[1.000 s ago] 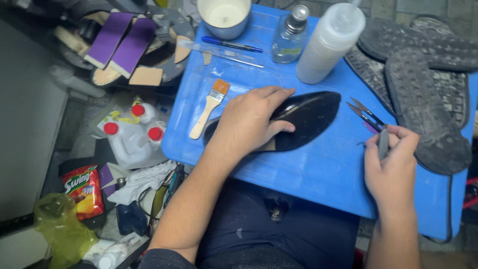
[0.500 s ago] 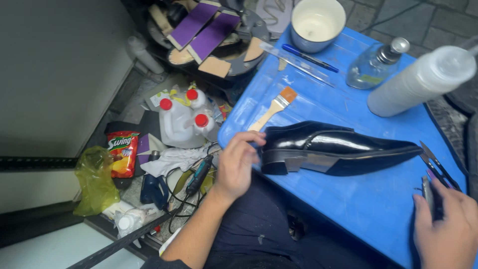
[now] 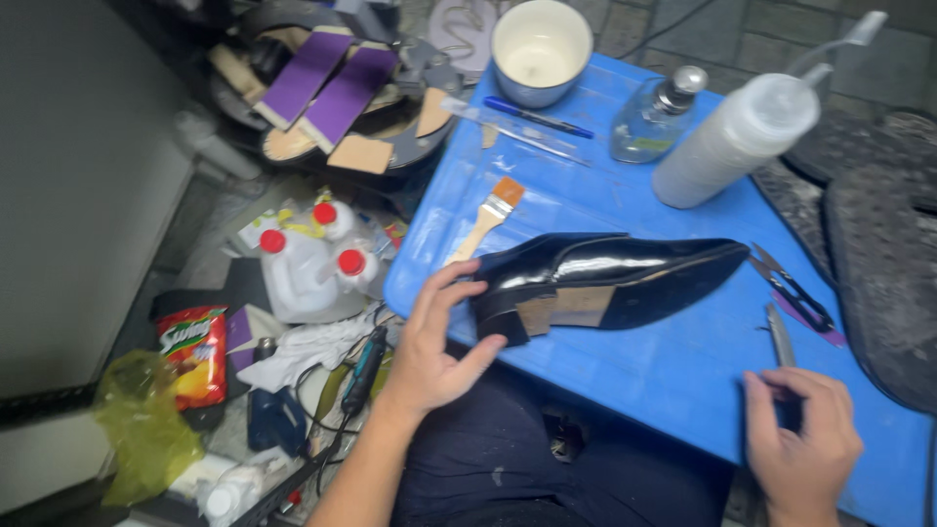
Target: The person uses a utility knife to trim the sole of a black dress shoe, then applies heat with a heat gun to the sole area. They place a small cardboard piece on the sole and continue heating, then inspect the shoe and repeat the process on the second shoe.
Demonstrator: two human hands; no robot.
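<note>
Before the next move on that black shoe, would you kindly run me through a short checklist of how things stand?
1. Left hand on the black shoe: ok, thumb and fingers cup the heel end.
2. Shoe supported: ok, it lies on its side on the blue tray, sole facing the camera.
3. Right hand gripping the knife: ok, fingers closed round the handle, blade pointing away.
4. Blade clear of the shoe: ok, a gap of tray lies between them.
5. Snips out of the way: ok, beside the toe, apart from it.
6. Blade sharpness: cannot tell.
</note>
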